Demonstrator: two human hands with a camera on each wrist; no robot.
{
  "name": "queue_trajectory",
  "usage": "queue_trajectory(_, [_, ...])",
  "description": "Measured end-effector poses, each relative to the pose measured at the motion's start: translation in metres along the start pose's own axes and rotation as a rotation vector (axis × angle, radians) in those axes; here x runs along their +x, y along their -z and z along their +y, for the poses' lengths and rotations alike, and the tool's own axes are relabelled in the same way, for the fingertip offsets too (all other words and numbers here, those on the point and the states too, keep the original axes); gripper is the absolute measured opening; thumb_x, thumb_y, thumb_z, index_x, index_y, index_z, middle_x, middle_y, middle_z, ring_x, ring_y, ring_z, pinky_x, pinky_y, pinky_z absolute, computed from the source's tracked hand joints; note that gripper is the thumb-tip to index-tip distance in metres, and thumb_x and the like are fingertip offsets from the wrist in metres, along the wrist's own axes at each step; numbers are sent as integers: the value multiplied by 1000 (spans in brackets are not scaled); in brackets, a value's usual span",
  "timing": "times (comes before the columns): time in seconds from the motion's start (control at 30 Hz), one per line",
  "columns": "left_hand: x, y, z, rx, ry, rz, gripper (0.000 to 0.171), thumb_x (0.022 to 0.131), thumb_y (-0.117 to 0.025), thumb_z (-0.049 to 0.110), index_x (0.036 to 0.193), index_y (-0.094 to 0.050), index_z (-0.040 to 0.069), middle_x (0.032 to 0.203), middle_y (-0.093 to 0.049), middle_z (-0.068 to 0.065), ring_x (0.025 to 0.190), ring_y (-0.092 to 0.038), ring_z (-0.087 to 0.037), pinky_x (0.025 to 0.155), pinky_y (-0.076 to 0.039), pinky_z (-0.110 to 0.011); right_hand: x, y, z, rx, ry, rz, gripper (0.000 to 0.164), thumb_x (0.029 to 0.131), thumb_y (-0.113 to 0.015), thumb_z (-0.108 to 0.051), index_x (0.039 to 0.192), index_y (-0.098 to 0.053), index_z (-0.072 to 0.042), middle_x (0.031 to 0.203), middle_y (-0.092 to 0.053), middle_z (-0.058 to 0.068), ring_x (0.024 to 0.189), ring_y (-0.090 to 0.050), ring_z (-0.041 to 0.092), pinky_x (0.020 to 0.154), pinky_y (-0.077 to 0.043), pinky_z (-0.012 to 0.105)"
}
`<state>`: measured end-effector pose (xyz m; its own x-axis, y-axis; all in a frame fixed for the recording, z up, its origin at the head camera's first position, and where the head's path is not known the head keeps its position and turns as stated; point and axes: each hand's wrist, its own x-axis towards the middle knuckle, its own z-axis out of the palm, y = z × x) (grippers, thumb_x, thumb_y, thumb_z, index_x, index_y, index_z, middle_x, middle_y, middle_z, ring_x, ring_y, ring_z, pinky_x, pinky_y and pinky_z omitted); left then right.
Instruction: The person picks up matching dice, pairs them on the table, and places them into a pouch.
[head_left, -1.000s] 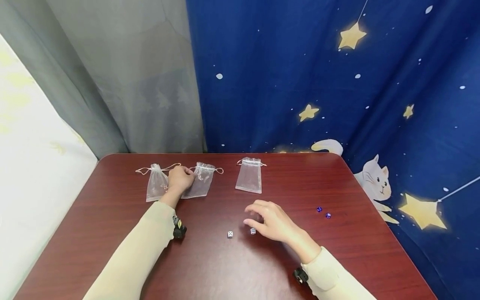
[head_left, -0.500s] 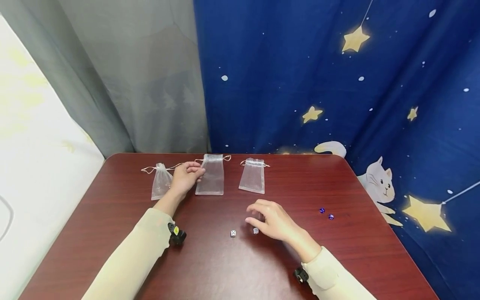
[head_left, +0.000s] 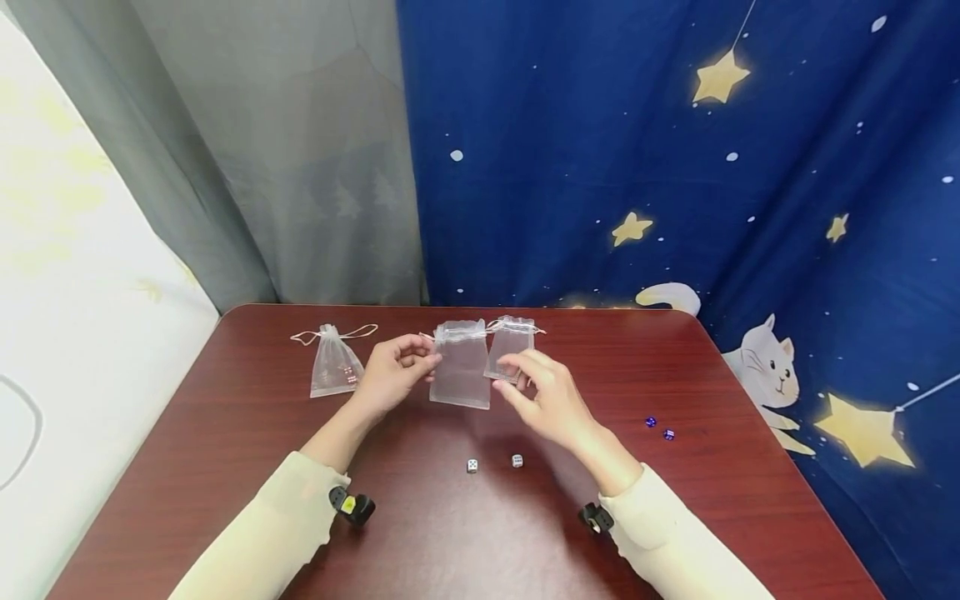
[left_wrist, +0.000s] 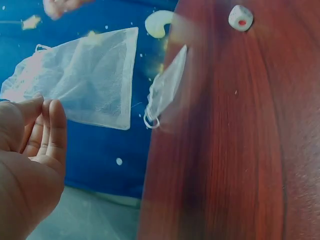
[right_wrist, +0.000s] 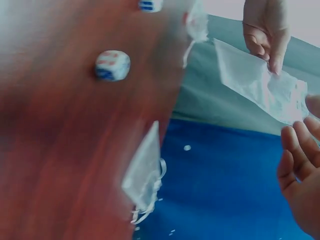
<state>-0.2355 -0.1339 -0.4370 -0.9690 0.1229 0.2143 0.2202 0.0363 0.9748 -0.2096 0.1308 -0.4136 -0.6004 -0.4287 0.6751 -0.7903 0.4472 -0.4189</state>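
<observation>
My left hand [head_left: 393, 375] pinches the side of a sheer white drawstring pouch [head_left: 460, 371] between thumb and fingers. In the left wrist view, that pouch [left_wrist: 100, 82] is raised above the table, flat and see-through. My right hand [head_left: 551, 400] is just right of it, fingers loosely bent and thumb apart; nothing shows between them. In the right wrist view, the right fingertips [right_wrist: 300, 127] are close to the pouch's gathered end; whether they touch it is unclear. Behind the right hand lies a second sheer pouch [head_left: 510, 346], partly covered by it in the head view.
A third pouch [head_left: 333, 367], drawn closed with red dice inside, lies at the left. Two white dice, a left one [head_left: 472, 466] and a right one [head_left: 517, 460], sit nearer the front. Two blue dice [head_left: 651, 422] lie at the right of the table [head_left: 420, 533].
The left hand has lifted the middle pouch off the table and carried it right, away from the red-dice pouch. My right hand has moved from above the white die up toward the pouch.
</observation>
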Motion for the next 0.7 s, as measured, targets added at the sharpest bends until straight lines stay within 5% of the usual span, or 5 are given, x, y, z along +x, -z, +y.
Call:
queue_trajectory(0.27, [-20, -7, 17, 43, -67, -43, 13, 89, -74, -3, 100, -68, -5, 83, -70, -15, 67, -68, -15, 66, -62, -36, 21, -4, -8, 51, -15, 207, 35, 83, -81, -5, 116, -70, -3, 108, -61, 12, 65, -58, 14, 58, -49, 25])
queue_trajectory(0.47, [-27, -10, 28, 80, -89, -66, 9, 90, -73, -3, 98, -68, -4, 83, -71, -17, 69, -69, -17, 63, -60, -27, 22, -10, -14, 104, 4, 216, 10, 86, -76, 1, 95, -75, -3, 85, -70, 2, 62, -57, 11, 54, -47, 26])
queue_trajectory(0.7, [-33, -6, 33, 105, -196, -26, 26, 88, -77, 0, 109, -61, 1, 94, -68, -13, 76, -69, -16, 63, -57, -27, 20, -10, -16, 128, -10, 217, 7, 86, -77, 0, 91, -74, -4, 78, -65, 1, 60, -53, 12, 53, -44, 25])
